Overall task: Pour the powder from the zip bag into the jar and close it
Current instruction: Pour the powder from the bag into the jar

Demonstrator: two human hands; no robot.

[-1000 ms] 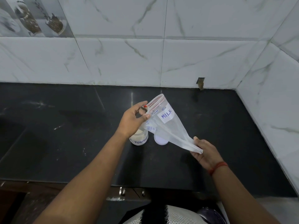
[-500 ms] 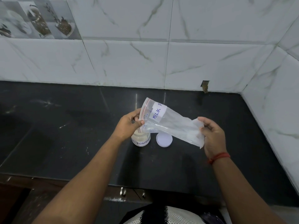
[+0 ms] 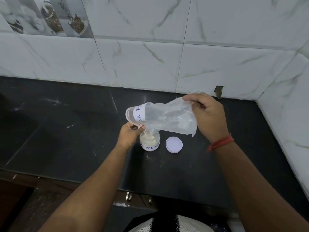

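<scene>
A clear zip bag with a white handwritten label is held tilted over a small clear jar on the black counter. My left hand pinches the bag's open mouth at the jar's rim. My right hand grips the bag's bottom end, raised above and to the right. Pale powder lies inside the jar, which carries a label reading POWDER. The jar's round white lid lies flat on the counter just right of the jar.
The black counter meets white marble tiled walls at the back and on the right. Its front edge runs below my forearms, with cabinet handles under it.
My right hand has lifted the bag's bottom end up and back, tipping the bag. The bag's mouth in my left hand has come down to the jar's opening.
</scene>
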